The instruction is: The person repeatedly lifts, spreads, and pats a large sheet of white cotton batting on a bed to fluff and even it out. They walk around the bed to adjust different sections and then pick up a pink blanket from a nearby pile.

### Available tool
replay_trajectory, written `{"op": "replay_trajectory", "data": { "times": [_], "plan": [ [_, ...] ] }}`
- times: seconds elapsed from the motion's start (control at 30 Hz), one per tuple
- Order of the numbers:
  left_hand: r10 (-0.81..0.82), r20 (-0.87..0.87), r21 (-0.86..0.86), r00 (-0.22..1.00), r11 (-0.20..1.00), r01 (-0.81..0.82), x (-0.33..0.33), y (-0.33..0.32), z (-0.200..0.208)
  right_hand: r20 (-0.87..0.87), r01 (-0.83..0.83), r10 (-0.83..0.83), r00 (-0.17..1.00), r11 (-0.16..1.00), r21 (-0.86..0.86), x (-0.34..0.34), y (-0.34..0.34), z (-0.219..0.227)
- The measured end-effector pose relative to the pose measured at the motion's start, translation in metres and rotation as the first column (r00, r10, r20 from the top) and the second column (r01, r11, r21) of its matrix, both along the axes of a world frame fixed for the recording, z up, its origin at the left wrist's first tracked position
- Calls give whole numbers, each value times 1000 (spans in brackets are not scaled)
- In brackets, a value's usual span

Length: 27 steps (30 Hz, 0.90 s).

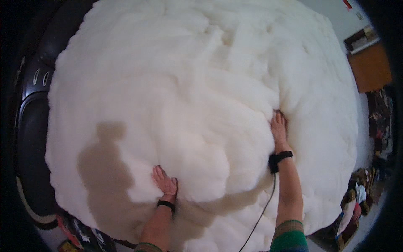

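A thick, fluffy white sheet of fibre batting (pixel 138 84) fills most of the head view, with folds and dents across it. My left hand (pixel 164 181) rests on its near part, palm down, fingers spread and pressing lightly into the fluff. Farther out and to the right, my right hand (pixel 278 128) pushes down into a deeper crease, its fingers stretched forward and the tips partly sunk in. Neither hand grips anything. Black bands are on both wrists; a dark cable (pixel 262 214) runs down from the right one.
Along the left stands a dark, glossy headboard (pixel 35 138). A brown wooden cabinet (pixel 371 67) is at the upper right. Piled clothes and fabrics (pixel 357 201) lie on the floor at right, and more coloured items (pixel 79 235) at the lower left. My shadow falls over the batting.
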<state>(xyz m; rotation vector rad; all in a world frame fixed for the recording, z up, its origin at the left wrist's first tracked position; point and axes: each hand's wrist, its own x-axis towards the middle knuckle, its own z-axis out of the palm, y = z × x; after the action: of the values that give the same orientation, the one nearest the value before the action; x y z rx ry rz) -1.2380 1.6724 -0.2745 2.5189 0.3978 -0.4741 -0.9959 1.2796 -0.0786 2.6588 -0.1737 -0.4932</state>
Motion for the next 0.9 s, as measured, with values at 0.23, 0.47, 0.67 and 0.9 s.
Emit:
{"op": "replay_trajectory", "data": {
  "times": [0.23, 0.47, 0.67, 0.9],
  "plan": [
    [-16, -32, -88, 999, 996, 13, -14, 19, 8, 294, -47, 14, 956, 993, 107, 10, 128, 87],
    [56, 131, -175, 990, 984, -32, -24, 29, 18, 75, -384, 377, 923, 911, 149, -32, 199, -33],
    [102, 222, -291, 970, 956, -34, -39, 33, 10, 52, -341, 338, 940, 915, 217, -60, 204, -11],
    [173, 219, -436, 960, 898, -62, -92, 104, 34, -22, -169, 204, 979, 861, 479, -273, 383, 125]
  ]
}}
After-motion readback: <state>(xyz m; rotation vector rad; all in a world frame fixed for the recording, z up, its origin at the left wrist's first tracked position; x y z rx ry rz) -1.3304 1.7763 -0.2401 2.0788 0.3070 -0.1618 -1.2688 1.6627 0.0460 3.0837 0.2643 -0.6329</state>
